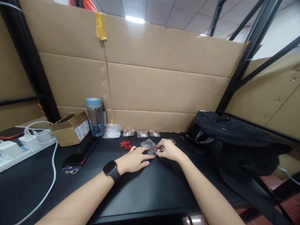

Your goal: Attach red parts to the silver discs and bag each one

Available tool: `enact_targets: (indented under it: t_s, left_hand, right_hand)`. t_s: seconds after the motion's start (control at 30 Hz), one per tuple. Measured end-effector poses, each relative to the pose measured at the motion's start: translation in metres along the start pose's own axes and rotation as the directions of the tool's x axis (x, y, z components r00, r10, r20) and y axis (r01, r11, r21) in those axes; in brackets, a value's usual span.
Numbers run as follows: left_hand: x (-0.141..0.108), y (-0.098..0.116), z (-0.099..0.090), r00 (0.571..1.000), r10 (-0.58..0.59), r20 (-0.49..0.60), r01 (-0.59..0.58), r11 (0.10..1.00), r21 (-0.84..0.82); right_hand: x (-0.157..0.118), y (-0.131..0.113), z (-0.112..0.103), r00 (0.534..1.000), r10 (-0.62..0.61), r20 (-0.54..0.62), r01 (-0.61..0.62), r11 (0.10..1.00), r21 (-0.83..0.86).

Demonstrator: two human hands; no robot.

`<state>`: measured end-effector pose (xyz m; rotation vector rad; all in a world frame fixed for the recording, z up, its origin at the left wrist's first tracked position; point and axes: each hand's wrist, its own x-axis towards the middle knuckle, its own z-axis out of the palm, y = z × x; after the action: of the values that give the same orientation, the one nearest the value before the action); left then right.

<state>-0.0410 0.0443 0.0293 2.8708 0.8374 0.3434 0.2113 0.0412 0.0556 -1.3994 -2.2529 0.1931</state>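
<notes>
Cardboard (145, 87) stands behind a black table (145, 190), with a dark bag (234, 143) slumped at its right end. Toward the left are an open brown box (67, 132) and, just beside it, a blue-lidded bottle (95, 120). Nearer the middle, the left hand (131, 160) lies spread, fingertips on a clear pouch (147, 143) flat on the tabletop; the right hand (170, 149) pinches a small red-and-shiny piece (158, 148) at the pouch's right side. Three filled packets (142, 134) line up behind, and red bits (126, 144) cluster near the left hand.
</notes>
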Motion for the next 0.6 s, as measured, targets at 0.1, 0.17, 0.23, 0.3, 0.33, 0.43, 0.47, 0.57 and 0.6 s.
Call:
enact_targets:
  t_s: [0.1,0.17,0.23,0.3,0.33,0.43,0.47,0.57,0.6]
  left_hand:
    - [0.000,0.001,-0.001,1.000,-0.009,0.008,0.009,1.000,0.000]
    - [0.000,0.001,-0.001,1.000,-0.017,0.007,0.017,1.000,-0.007]
    - [0.000,0.001,-0.001,1.000,-0.025,0.009,0.026,0.999,-0.021]
    - [0.000,0.001,-0.001,0.999,-0.028,0.017,0.029,0.999,-0.039]
    - [0.000,0.001,-0.001,0.999,-0.028,0.022,0.029,0.998,-0.048]
    - [-0.001,0.001,-0.002,0.999,-0.028,0.038,0.031,0.997,-0.068]
    - [-0.001,0.001,-0.002,0.999,-0.028,0.043,0.031,0.997,-0.072]
    - [0.000,0.002,-0.004,0.999,-0.022,0.041,0.026,0.996,-0.084]
    - [0.000,0.003,-0.005,0.999,-0.019,0.039,0.022,0.996,-0.086]
  right_hand:
    - [0.002,0.001,0.003,1.000,0.027,0.004,-0.027,0.999,0.039]
    - [0.001,0.003,0.002,0.999,0.034,0.042,-0.037,0.995,0.096]
    - [-0.002,0.006,-0.001,0.996,0.006,0.090,-0.021,0.986,0.165]
    - [-0.003,0.008,-0.001,0.994,-0.019,0.109,-0.004,0.977,0.212]
    - [-0.003,0.008,-0.001,0.994,-0.019,0.103,-0.004,0.975,0.224]
    - [0.002,0.008,0.004,0.998,0.001,0.063,-0.015,0.978,0.210]
    - [0.003,0.007,0.007,0.999,0.004,0.045,-0.012,0.983,0.181]
    - [0.007,0.004,0.012,1.000,0.008,-0.025,-0.007,1.000,0.023]
    - [0.007,0.003,0.014,0.998,0.018,-0.056,-0.020,0.999,-0.028]
